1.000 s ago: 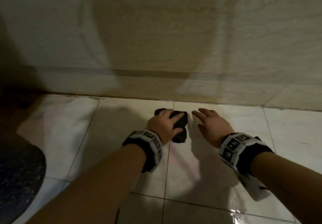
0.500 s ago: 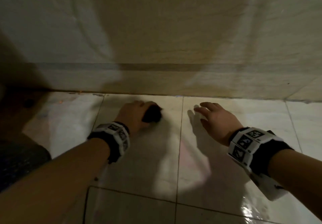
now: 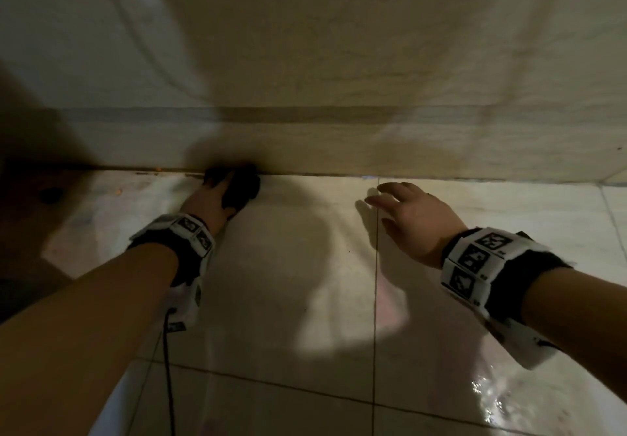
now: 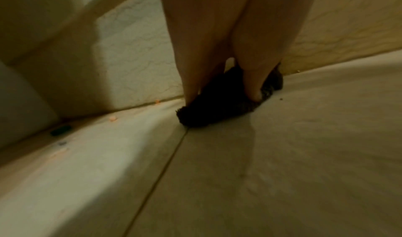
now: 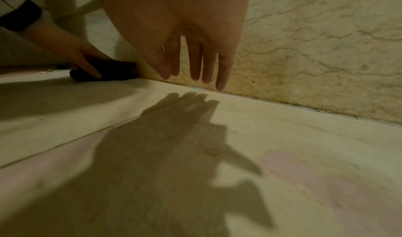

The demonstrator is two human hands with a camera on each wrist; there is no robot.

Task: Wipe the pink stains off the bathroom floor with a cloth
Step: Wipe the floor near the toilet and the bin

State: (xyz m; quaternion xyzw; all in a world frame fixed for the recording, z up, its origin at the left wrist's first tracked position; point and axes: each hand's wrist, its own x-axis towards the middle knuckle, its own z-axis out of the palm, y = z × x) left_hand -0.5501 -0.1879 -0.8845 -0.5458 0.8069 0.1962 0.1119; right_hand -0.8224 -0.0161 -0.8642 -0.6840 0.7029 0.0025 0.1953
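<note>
Head view: a marble-veined wall (image 3: 339,45) fills the far half of the scene and meets a pale tiled bathroom floor (image 3: 288,283) along a dark seam. Largest of the marks left is a faint pink stain (image 5: 282,161) on the near right tile, with a second pink smear (image 5: 39,165) beside the grout line (image 3: 376,283) that runs from near to far; both lie well apart from the cloth.

Left of that line, the person's left hand (image 3: 208,203) presses a dark wadded cloth (image 3: 242,184) hard into the corner where floor meets wall, the grip curled round it with the fingers (image 4: 191,79) digging down into the pile. The right hand (image 3: 412,218) hovers above the floor near the wall, its grip spread, fingers straight and holding nothing; its shadow falls on the tile beneath. A wet sheen (image 3: 492,398) glints at the near right edge of the head view. Small orange crumbs (image 4: 113,118) and a dark green scrap (image 4: 60,130) lie along the seam at far left.

Judged from here, the risks are plain: the cloth is working the far corner while the pink patches sit behind it on the near tiles, so they may be missed. A small, bunched wad covers little ground and could merely smear the colour. The wet patch could let a bracing palm or knee slip.
</note>
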